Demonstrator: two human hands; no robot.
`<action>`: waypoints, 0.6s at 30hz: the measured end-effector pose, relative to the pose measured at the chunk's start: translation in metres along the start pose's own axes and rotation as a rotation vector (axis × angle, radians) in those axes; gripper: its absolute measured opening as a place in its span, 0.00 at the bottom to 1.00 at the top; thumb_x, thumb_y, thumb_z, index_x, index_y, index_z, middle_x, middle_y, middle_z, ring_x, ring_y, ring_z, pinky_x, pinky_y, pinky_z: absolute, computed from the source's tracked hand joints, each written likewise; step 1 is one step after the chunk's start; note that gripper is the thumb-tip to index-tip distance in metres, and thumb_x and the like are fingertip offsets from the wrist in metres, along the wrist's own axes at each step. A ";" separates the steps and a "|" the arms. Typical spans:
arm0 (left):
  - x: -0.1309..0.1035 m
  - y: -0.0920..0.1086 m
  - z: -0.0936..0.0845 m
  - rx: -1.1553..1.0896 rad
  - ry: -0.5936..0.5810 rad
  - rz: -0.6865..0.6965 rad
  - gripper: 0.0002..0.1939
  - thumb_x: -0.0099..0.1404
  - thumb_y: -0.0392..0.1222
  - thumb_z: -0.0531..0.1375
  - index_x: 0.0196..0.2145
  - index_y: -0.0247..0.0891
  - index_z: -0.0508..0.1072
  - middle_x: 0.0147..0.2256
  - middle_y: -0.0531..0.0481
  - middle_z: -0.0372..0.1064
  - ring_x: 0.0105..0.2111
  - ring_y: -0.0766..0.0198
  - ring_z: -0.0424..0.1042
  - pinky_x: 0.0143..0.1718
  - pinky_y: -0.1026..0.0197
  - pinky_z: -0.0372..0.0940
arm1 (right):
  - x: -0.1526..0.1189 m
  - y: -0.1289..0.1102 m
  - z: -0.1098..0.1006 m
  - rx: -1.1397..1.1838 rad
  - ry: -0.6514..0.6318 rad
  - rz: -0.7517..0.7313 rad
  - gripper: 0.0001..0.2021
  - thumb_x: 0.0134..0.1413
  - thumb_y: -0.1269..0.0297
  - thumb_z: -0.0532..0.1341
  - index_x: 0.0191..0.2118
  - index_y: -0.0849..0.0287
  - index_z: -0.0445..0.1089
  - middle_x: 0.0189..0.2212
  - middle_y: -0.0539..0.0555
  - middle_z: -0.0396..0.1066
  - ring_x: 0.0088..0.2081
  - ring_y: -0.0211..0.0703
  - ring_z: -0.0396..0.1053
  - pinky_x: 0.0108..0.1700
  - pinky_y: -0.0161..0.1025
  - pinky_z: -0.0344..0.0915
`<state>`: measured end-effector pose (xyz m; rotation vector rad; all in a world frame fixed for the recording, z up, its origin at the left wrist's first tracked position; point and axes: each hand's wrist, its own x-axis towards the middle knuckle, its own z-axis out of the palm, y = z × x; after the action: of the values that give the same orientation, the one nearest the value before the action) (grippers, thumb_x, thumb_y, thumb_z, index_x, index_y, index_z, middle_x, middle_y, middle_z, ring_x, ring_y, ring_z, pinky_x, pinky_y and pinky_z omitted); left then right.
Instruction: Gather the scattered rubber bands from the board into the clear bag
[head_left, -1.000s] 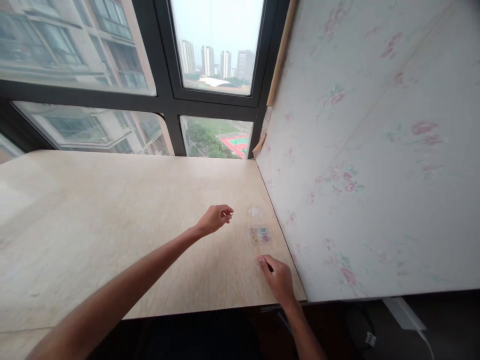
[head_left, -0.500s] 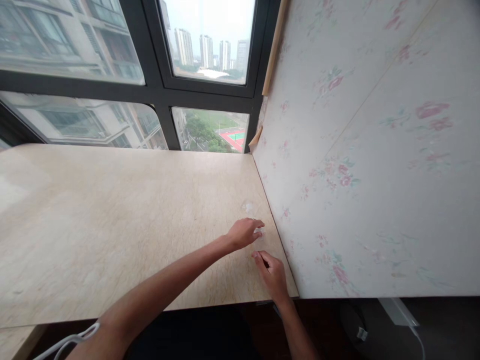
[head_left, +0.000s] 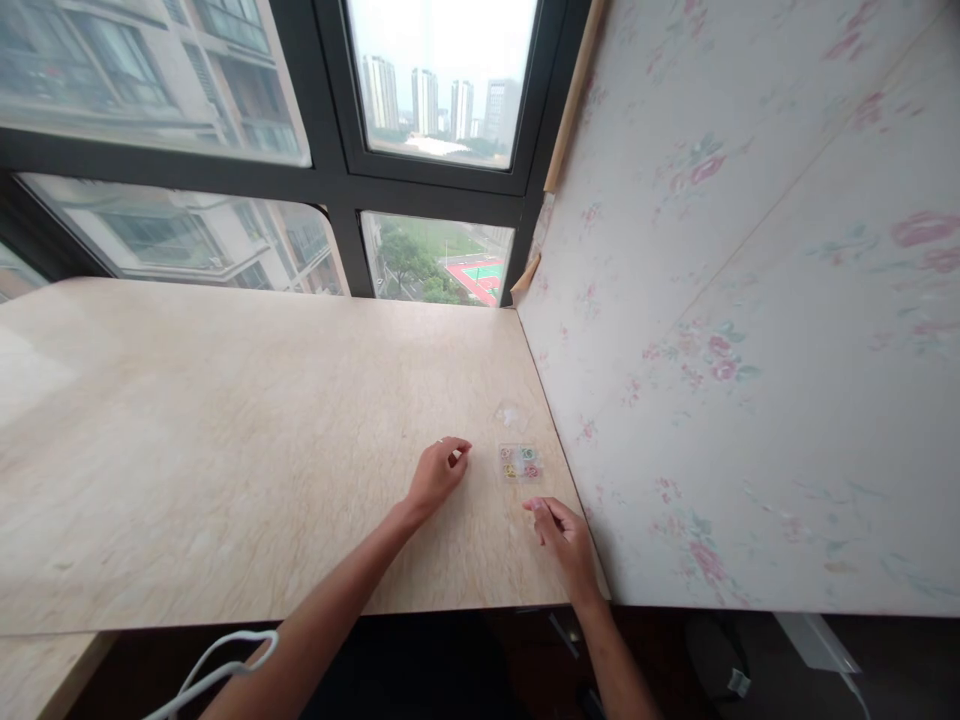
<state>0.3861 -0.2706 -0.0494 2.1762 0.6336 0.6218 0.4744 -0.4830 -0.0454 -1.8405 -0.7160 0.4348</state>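
A small clear compartment box (head_left: 520, 464) lies on the stone ledge near the wall, with small pink, green, yellow and red pieces in its sections. To the left of the box is my left hand (head_left: 440, 472), thumb and fingertips pinched together; whatever is between them is too small to make out. My right hand (head_left: 564, 540) rests just on the near side of the box, fingers curled and thumb pressed to the index finger. What that pinch holds, if anything, cannot be seen. Beyond the box lies a clear plastic bag or wrapper (head_left: 512, 414).
The pale stone ledge (head_left: 247, 420) reaches to dark-framed windows (head_left: 420, 180). A floral-papered wall (head_left: 697, 420) closes off the right side, its paper peeling by the window. A white cable (head_left: 217, 668) loops beside my left arm.
My left hand has drawn back left from over the compartment box, which now shows fully, and its fingers have closed into a pinch. My right hand stays near the box. The view has shifted slightly.
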 end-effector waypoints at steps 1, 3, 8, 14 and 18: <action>-0.005 -0.005 -0.002 -0.008 0.015 0.020 0.08 0.60 0.33 0.55 0.35 0.37 0.73 0.33 0.49 0.73 0.27 0.66 0.71 0.32 0.63 0.65 | 0.003 -0.003 -0.002 0.017 0.016 0.012 0.19 0.58 0.50 0.54 0.33 0.61 0.73 0.15 0.45 0.55 0.19 0.35 0.55 0.22 0.32 0.53; -0.013 -0.011 -0.005 -0.036 0.031 0.072 0.08 0.60 0.32 0.54 0.34 0.37 0.72 0.33 0.49 0.72 0.30 0.65 0.71 0.33 0.62 0.65 | 0.012 -0.012 -0.005 0.025 0.064 0.005 0.19 0.58 0.50 0.55 0.33 0.61 0.73 0.16 0.45 0.55 0.19 0.35 0.54 0.22 0.32 0.53; -0.018 -0.012 -0.007 -0.096 0.066 0.090 0.08 0.61 0.32 0.53 0.34 0.38 0.72 0.32 0.49 0.72 0.30 0.66 0.70 0.33 0.63 0.65 | 0.068 -0.037 -0.005 -0.082 0.204 -0.118 0.18 0.57 0.51 0.54 0.40 0.60 0.71 0.24 0.49 0.67 0.25 0.38 0.62 0.28 0.34 0.61; -0.017 -0.018 -0.007 -0.140 0.101 0.051 0.08 0.61 0.33 0.54 0.34 0.38 0.73 0.28 0.51 0.71 0.28 0.66 0.70 0.33 0.62 0.65 | 0.162 -0.037 0.016 -0.542 0.058 -0.131 0.26 0.46 0.58 0.62 0.53 0.62 0.66 0.46 0.62 0.69 0.46 0.50 0.68 0.49 0.45 0.62; -0.018 -0.021 -0.007 -0.203 0.102 0.012 0.08 0.61 0.34 0.54 0.34 0.38 0.73 0.27 0.51 0.71 0.28 0.66 0.70 0.33 0.62 0.65 | 0.196 -0.032 0.029 -0.635 -0.108 -0.109 0.36 0.25 0.65 0.73 0.50 0.61 0.69 0.48 0.64 0.69 0.52 0.59 0.65 0.52 0.47 0.60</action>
<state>0.3633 -0.2654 -0.0658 1.9704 0.5845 0.7729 0.5963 -0.3257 -0.0193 -2.3616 -1.1142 0.2480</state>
